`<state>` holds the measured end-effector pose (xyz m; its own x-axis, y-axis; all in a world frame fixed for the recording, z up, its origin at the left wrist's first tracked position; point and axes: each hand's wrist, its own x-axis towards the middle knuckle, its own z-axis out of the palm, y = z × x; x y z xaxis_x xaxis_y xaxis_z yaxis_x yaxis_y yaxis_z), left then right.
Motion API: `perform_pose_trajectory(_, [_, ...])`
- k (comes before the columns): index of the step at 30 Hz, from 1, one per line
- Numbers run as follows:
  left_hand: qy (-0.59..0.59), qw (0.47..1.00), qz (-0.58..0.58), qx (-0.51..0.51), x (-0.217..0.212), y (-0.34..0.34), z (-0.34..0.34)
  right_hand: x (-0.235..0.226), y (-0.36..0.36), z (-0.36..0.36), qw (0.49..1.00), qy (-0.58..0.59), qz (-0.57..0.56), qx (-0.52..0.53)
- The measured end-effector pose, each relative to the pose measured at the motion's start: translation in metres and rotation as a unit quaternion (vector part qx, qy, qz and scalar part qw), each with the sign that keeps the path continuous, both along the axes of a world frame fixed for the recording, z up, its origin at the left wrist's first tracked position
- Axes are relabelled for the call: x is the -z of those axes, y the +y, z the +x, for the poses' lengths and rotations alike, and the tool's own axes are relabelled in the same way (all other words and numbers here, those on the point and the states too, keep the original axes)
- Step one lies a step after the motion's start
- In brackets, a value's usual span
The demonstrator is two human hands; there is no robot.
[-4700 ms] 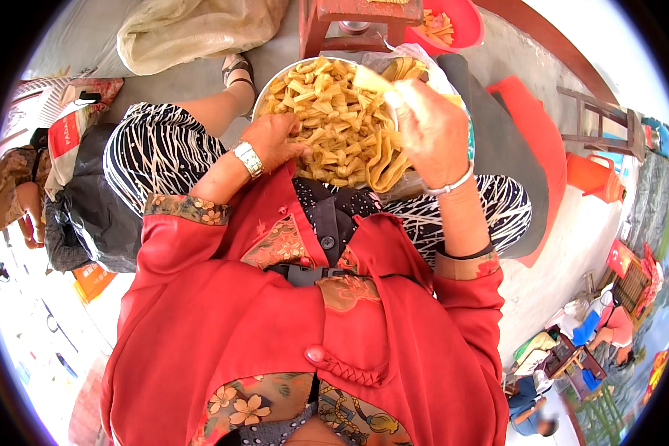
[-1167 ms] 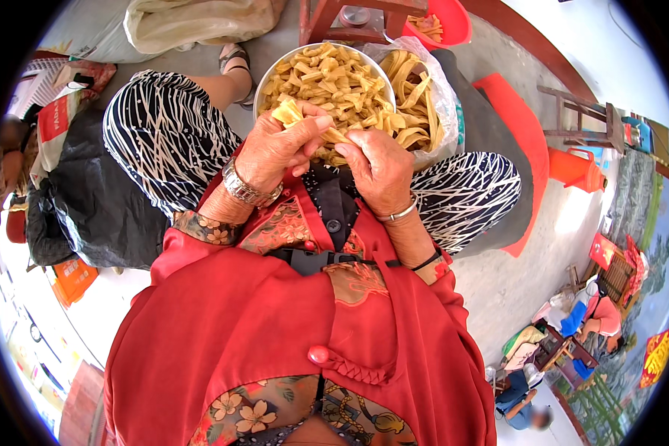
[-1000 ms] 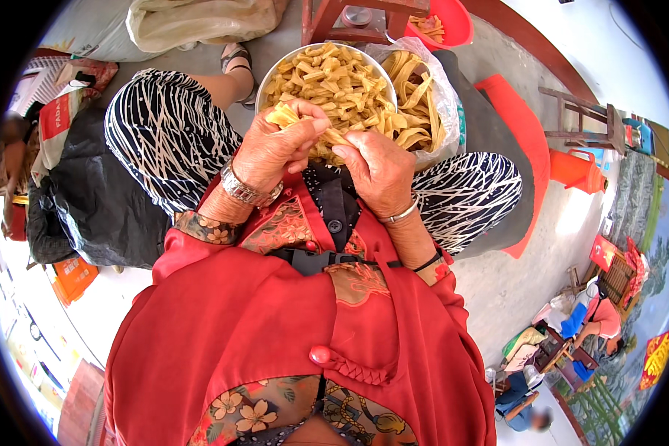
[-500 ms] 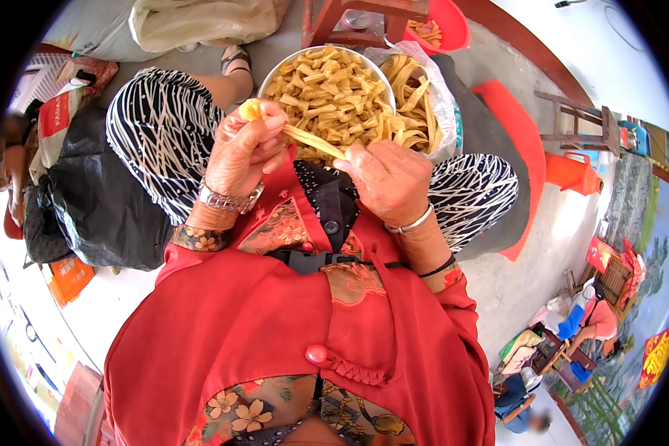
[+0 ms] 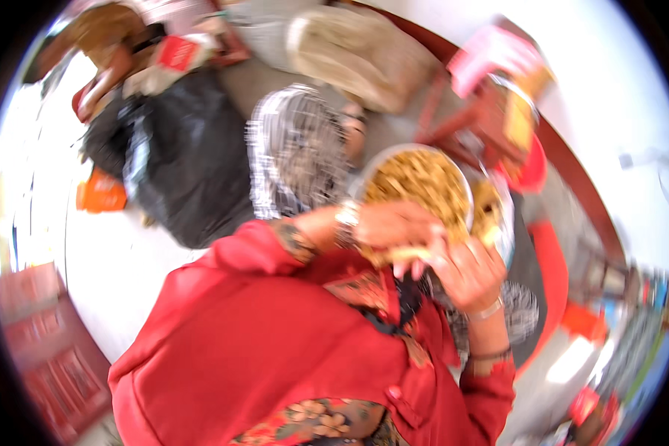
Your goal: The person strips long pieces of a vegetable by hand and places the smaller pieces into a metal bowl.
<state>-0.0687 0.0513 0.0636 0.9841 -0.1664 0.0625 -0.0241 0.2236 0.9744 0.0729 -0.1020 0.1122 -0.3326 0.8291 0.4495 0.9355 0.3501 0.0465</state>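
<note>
Left hand (image 5: 394, 227): at the near rim of the bowl, fingers curled closed over a pale yellow strip (image 5: 412, 255); a metal watch (image 5: 345, 223) on the wrist; grip blurred, exact hold cannot be told for certain. Right hand (image 5: 464, 271): just beside the left, fingers closed on the same strip's other end; a bangle (image 5: 487, 311) on the wrist. Bowl (image 5: 464, 186): round, pale-rimmed, heaped with yellow strips (image 5: 416, 182), resting on the lap beyond both hands; a clear bag (image 5: 502, 223) of more strips touching its right side. Black bag (image 5: 189, 171): on the floor, to the left. Red stool (image 5: 490, 111): beyond the bowl. Whole view smeared by motion.
</note>
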Motion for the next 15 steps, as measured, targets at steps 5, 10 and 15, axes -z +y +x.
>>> perform_pose_trajectory(5, [0.151,0.925,-0.346,-0.035,-0.002,-0.023,-0.032,0.011,0.017,-0.011,0.998,0.040,0.029,-0.039])
perform_pose_trajectory(10, [0.108,0.935,-0.321,-0.102,0.002,-0.026,-0.055,0.052,0.031,-0.022,0.972,0.227,0.008,-0.061])
perform_pose_trajectory(15, [0.068,0.951,-0.230,-0.197,-0.012,-0.023,-0.060,0.070,0.037,-0.046,0.798,0.595,-0.088,0.040])
